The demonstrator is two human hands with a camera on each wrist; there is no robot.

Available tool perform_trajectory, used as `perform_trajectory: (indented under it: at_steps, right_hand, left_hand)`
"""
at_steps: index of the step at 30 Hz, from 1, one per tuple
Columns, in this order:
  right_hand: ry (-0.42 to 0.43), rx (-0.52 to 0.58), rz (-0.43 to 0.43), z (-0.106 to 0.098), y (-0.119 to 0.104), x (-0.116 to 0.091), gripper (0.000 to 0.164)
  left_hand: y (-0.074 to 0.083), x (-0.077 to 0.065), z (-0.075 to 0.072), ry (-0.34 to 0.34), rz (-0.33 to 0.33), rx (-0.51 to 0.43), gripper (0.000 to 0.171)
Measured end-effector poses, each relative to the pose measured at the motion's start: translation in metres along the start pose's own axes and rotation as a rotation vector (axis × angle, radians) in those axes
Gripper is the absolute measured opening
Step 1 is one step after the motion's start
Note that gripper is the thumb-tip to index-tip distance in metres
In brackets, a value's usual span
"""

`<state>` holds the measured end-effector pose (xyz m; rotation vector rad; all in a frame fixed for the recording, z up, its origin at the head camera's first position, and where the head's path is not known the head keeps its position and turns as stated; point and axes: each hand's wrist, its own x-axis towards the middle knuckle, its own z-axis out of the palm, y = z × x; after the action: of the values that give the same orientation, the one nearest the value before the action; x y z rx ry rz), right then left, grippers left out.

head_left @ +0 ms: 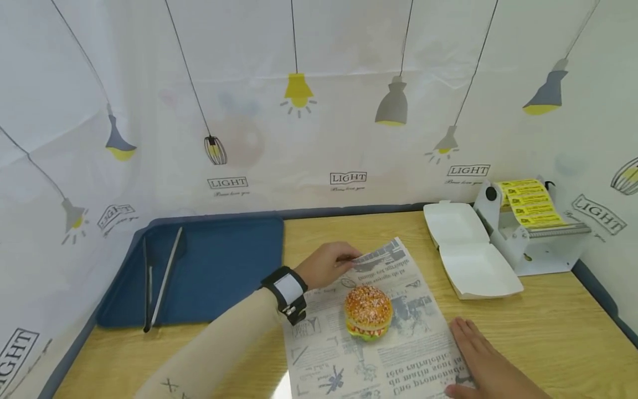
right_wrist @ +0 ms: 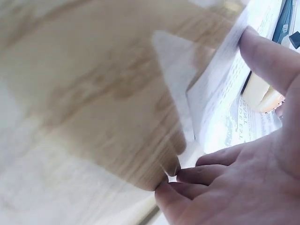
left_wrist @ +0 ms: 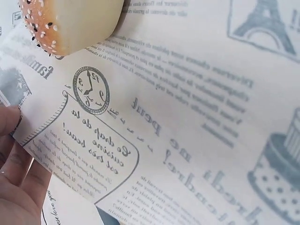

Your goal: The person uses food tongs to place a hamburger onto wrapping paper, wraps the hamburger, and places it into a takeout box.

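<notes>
A hamburger (head_left: 369, 311) with a sesame bun sits on a sheet of printed wrapping paper (head_left: 416, 354) in the head view. At the sheet's far left edge my left hand (head_left: 323, 267) pinches the paper; in the left wrist view, the thumb lies over it and the fingers of that hand (left_wrist: 21, 180) are beneath. My right hand (head_left: 485, 360) lies along the sheet's right edge with its fingers fairly straight. In the right wrist view, the fingertips of this hand (right_wrist: 234, 178) touch the tabletop and its thumb rests against the paper.
To the left lies a blue tray (head_left: 229, 266) with tongs (head_left: 168, 274) on it. An open white takeaway box (head_left: 478, 266) stands at the right, beside a label dispenser (head_left: 535, 249) with a yellow label strip (head_left: 530, 202). A printed curtain (head_left: 299, 155) hangs behind the wooden table.
</notes>
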<state>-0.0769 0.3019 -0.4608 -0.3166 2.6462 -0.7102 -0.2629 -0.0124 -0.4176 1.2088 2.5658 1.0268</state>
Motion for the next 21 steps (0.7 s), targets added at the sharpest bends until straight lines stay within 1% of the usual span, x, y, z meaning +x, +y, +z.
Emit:
perform_trajectory:
  at_steps: [2,4,5,7,10,13,15,18,21]
  right_hand:
    - [0.001,-0.015,0.009,0.000,0.001,0.000,0.115]
    - [0.003,-0.018,0.017,0.000,0.002,0.000,0.114]
    - [0.009,-0.017,0.017,0.000,0.001,0.000,0.113]
    - [0.017,-0.022,0.023,0.000,0.000,-0.001,0.113]
    - [0.025,-0.027,0.030,-0.002,-0.002,-0.001,0.113]
    - [0.028,-0.029,0.032,-0.002,-0.002,-0.001,0.113]
    - [0.035,-0.024,0.023,-0.001,-0.001,-0.001,0.113]
    - [0.040,-0.016,0.008,0.000,0.001,0.000,0.112]
    - [0.041,-0.019,0.000,0.001,0.002,0.000,0.112]
  left_hand:
    - [-0.002,-0.002,0.000,0.018,0.024,-0.019,0.016]
    - [-0.002,-0.003,0.000,0.027,0.050,-0.012,0.007]
    - [-0.002,-0.004,0.000,0.024,0.056,-0.006,0.007]
    - [0.001,-0.005,-0.001,0.012,0.064,0.018,0.013]
    - [0.007,-0.005,-0.002,0.003,0.097,0.121,0.020]
    - [0.012,-0.003,-0.003,0.008,0.124,0.176,0.013]
    - [0.014,-0.001,-0.002,0.022,0.129,0.198,0.011]
    - [0.016,-0.001,-0.001,0.042,0.154,0.222,0.014]
    - [0.016,-0.002,0.000,0.060,0.196,0.252,0.015]
